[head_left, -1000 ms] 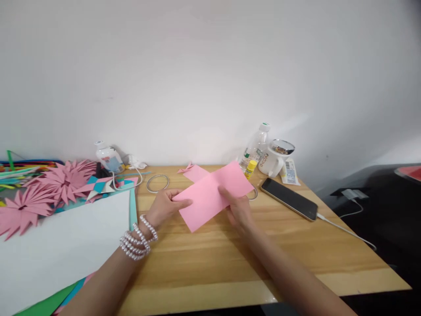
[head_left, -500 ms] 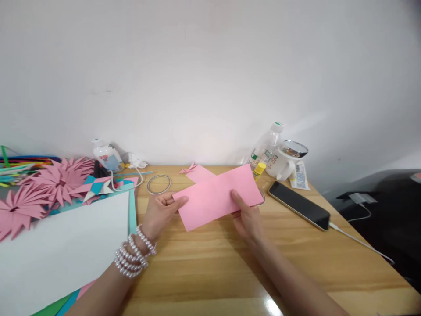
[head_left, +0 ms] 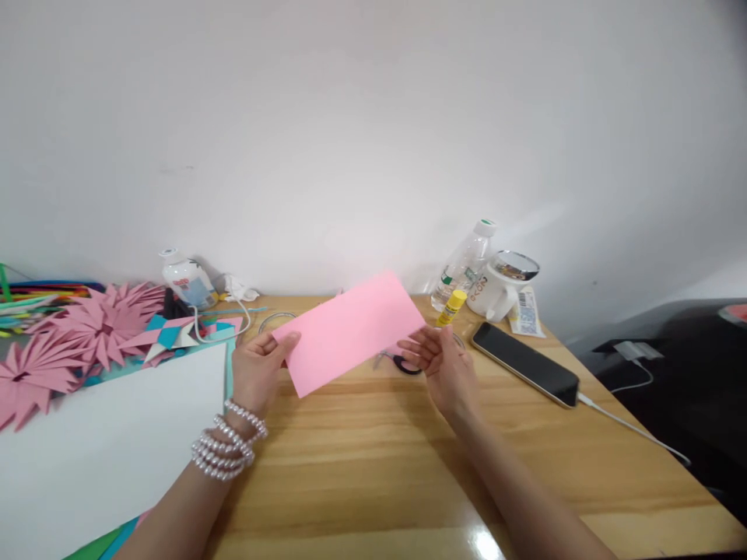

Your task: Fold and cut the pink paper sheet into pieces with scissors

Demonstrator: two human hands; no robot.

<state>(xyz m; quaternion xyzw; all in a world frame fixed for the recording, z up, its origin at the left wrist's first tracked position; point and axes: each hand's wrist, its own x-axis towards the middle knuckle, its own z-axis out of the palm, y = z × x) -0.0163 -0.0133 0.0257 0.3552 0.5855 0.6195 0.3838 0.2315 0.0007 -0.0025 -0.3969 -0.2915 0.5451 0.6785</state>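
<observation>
A plain pink sheet of paper [head_left: 350,334], oblong and tilted, is held up over the wooden table [head_left: 362,482]. My left hand [head_left: 260,369], with pearl bracelets on the wrist, pinches its left end between thumb and fingers. My right hand [head_left: 447,369] is beside the paper's lower right corner, fingers apart and loosely curled, gripping nothing. Partly hidden beneath the paper and near that hand lie dark-handled scissors [head_left: 407,365]. A yellow glue stick [head_left: 451,307] stands just behind my right hand. Behind my left hand, a metal ring [head_left: 274,319] is partly covered.
At left are folded pink paper pinwheels [head_left: 105,330], a large white sheet [head_left: 110,443] over coloured papers, and a white bottle [head_left: 187,278]. To the right are a clear plastic bottle [head_left: 464,268], a white mug [head_left: 496,288] and a phone [head_left: 525,364] on a cable. A wall rises behind.
My right hand has let go of the pink paper and opened. My left hand has moved the paper leftward, covering the pink pieces behind it and uncovering the scissors.
</observation>
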